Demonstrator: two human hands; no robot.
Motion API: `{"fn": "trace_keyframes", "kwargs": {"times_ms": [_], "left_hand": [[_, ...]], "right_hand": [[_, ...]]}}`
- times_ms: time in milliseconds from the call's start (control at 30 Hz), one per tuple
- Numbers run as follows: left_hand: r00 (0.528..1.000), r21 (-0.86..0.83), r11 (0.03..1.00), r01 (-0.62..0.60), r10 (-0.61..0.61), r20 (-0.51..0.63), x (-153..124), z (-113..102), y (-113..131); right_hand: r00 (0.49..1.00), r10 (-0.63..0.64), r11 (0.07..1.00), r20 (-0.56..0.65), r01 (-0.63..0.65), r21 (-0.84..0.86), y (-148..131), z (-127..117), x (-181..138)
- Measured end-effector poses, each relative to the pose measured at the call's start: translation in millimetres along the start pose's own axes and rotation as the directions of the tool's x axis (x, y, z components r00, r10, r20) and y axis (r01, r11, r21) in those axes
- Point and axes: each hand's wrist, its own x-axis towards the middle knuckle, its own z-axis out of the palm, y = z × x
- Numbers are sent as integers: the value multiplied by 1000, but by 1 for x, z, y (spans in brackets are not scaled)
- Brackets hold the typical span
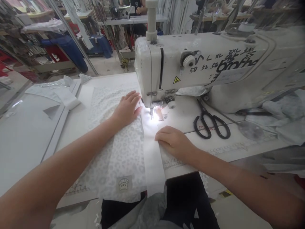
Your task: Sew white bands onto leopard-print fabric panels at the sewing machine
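A pale printed fabric piece (119,149) with a white strip along its right edge lies on the sewing table and runs under the needle (152,113) of a white sewing machine (202,66). My left hand (127,108) rests flat on the fabric just left of the needle, fingers stretched out. My right hand (172,140) sits in front of the needle with its fingers curled down on the edge of the white strip. A small crown label (123,183) shows near the fabric's near end.
Black scissors (211,122) lie on the table to the right of the needle. White fabric pieces (57,92) are piled at the left, and more cloth (281,111) lies at the right. Another person sits at a far machine (138,8).
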Motion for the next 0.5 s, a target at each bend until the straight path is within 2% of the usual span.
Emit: {"fn": "trace_keyframes", "kwargs": {"times_ms": [67, 167, 200, 233, 300, 367, 433, 500], "left_hand": [[996, 17, 996, -86, 85, 40, -16, -9, 16], [958, -37, 965, -259, 261, 122, -72, -21, 55], [927, -83, 935, -344, 352, 130, -95, -23, 69], [906, -98, 916, -389, 399, 140, -119, -23, 82], [893, -96, 897, -431, 439, 100, -161, -21, 105], [882, -74, 887, -455, 461, 102, -192, -15, 120], [879, -54, 886, -461, 464, 106, -210, -8, 128], [900, -34, 903, -428, 430, 75, -217, -1, 133]], "right_hand": [[1000, 16, 1000, -26, -16, -16, -17, -2, -25], [998, 29, 999, -57, -27, 37, -47, 7, -83], [994, 102, 988, -40, -96, 117, -54, 14, -101], [968, 251, 949, -18, -242, 203, -57, 23, -115], [863, 501, 773, 61, -478, 417, -57, 44, -132], [779, 604, 542, 170, -557, 629, -52, 63, -133], [763, 592, 351, 262, -536, 768, -48, 76, -127], [754, 573, 241, 321, -529, 814, -50, 80, -122]]}}
